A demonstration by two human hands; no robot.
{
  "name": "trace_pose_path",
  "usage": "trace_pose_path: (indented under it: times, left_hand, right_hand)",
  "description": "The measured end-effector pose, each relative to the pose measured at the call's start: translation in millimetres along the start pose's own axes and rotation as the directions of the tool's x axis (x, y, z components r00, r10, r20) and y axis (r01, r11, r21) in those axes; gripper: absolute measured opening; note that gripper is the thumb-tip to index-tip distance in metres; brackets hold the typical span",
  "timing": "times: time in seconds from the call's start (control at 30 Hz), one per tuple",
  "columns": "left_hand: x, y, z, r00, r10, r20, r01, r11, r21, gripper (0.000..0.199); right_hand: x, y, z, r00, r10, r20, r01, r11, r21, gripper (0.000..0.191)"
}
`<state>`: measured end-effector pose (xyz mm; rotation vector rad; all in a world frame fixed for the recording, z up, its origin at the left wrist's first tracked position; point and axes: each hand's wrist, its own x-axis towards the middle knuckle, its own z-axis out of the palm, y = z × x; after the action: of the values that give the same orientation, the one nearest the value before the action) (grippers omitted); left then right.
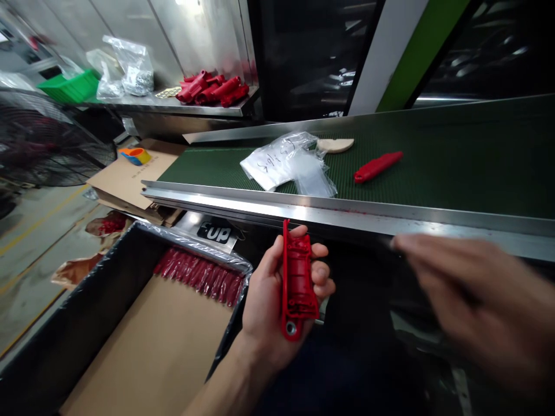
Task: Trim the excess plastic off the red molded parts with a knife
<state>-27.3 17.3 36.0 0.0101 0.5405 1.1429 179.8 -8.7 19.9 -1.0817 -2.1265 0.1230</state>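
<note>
My left hand (269, 294) is wrapped round a red plastic part (300, 280), whose hollow, ribbed inside faces up and which has a metal-ringed hole at its lower end. My right hand (472, 294) is to the right, in front of the conveyor's metal edge, blurred by motion. Its fingers look pressed together, with a small dark tip at their end that is too blurred to name. Another red part (378, 167) lies on the green conveyor belt (455, 156), beyond both hands.
Plastic bags (281, 164) and a beige half-round piece (336, 145) lie on the belt. A lined box (150, 346) holds a row of wrapped red parts (199, 274) at lower left. Red parts (212, 88) are piled on a metal shelf. A fan (47, 138) stands far left.
</note>
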Motion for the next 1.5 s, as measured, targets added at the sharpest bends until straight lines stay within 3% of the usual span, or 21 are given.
trace_pose_path:
  times: [0.1, 0.2, 0.3, 0.37, 0.47, 0.53, 0.57, 0.63, 0.73, 0.83, 0.9, 0.97, 1.03, 1.17, 1.3, 1.37, 1.5]
  left_hand:
    - [0.9, 0.0, -1.2, 1.000, -0.001, -0.002, 0.001, 1.000, -0.001, 0.026]
    - [1.3, -0.1, -4.4, 0.998, 0.055, -0.033, -0.051, 0.992, 0.116, 0.019]
    - [1.3, 0.2, -9.2, 0.989, 0.137, -0.059, -0.119, 0.964, 0.239, 0.019]
    - [1.4, -0.3, -12.0, 0.983, 0.165, -0.076, -0.137, 0.948, 0.287, 0.025]
    - [2.3, -3.4, -14.0, 0.976, 0.192, -0.104, -0.148, 0.933, 0.329, 0.032]
    - [2.9, -6.8, -14.7, 0.971, 0.220, -0.096, -0.173, 0.920, 0.353, 0.039]
    - [3.0, -8.6, -15.4, 0.971, 0.224, -0.081, -0.180, 0.912, 0.368, 0.044]
    - [2.7, -11.7, -18.3, 0.983, 0.184, -0.031, -0.154, 0.897, 0.415, 0.053]
    - [1.8, -13.8, -26.5, 0.998, 0.045, 0.044, -0.061, 0.865, 0.497, 0.060]
    - [2.5, -12.3, -37.1, 0.998, -0.033, 0.061, -0.010, 0.807, 0.590, 0.064]
    - [3.5, -9.1, -44.2, 0.999, 0.028, 0.040, -0.048, 0.731, 0.681, 0.061]
    - [4.0, -4.3, -51.2, 0.990, 0.141, -0.001, -0.088, 0.628, 0.773, 0.053]
    - [3.4, 1.0, -57.3, 0.975, 0.212, -0.061, -0.075, 0.577, 0.813, 0.040]
    - [1.4, 8.4, -62.7, 0.948, 0.250, -0.198, -0.011, 0.645, 0.764, 0.027]
    - [0.0, 9.3, -59.3, 0.910, 0.329, -0.253, -0.020, 0.642, 0.766, 0.030]
    - [-1.1, 7.8, -57.0, 0.899, 0.371, -0.231, -0.040, 0.596, 0.802, 0.029]
    - [-2.8, 3.5, -54.3, 0.876, 0.479, -0.056, -0.212, 0.487, 0.847, 0.019]
  right_hand:
    - [21.0, 60.1, -13.9, 0.983, 0.157, -0.097, -0.176, 0.953, -0.247, 0.039]
    - [44.4, 121.1, -25.5, 0.961, 0.273, -0.051, -0.272, 0.887, -0.374, 0.032]
    - [57.3, 151.0, -29.7, 0.951, 0.304, -0.061, -0.303, 0.868, -0.394, 0.032]
    - [56.9, 142.4, -24.5, 0.952, 0.291, -0.096, -0.306, 0.887, -0.347, 0.028]
    - [46.5, 95.2, -6.8, 0.960, 0.253, -0.121, -0.275, 0.933, -0.230, 0.027]
    - [39.5, 57.0, 6.6, 0.962, 0.274, -0.019, -0.274, 0.957, -0.093, 0.025]
    - [38.0, 40.3, 12.6, 0.943, 0.328, 0.064, -0.330, 0.943, 0.032, 0.026]
    - [40.2, 16.4, 21.9, 0.877, 0.407, 0.254, -0.468, 0.845, 0.260, 0.032]
    - [51.8, 6.7, 28.1, 0.771, 0.410, 0.487, -0.622, 0.651, 0.436, 0.032]
    - [56.9, 15.0, 27.2, 0.743, 0.340, 0.577, -0.647, 0.587, 0.487, 0.015]
    - [51.1, 21.6, 25.4, 0.799, 0.323, 0.507, -0.589, 0.590, 0.552, 0.009]
    - [39.9, 26.1, 23.7, 0.868, 0.347, 0.357, -0.497, 0.600, 0.627, 0.010]
    - [27.4, 28.0, 22.3, 0.894, 0.390, 0.219, -0.433, 0.631, 0.644, 0.017]
    - [11.8, 27.7, 22.4, 0.907, 0.393, 0.151, -0.410, 0.738, 0.536, 0.022]
    - [6.2, 30.1, 26.5, 0.915, 0.375, 0.148, -0.393, 0.749, 0.533, 0.026]
    - [2.7, 32.2, 28.7, 0.909, 0.387, 0.155, -0.404, 0.726, 0.557, 0.028]
    - [-6.4, 34.9, 33.5, 0.869, 0.456, 0.192, -0.478, 0.674, 0.563, 0.026]
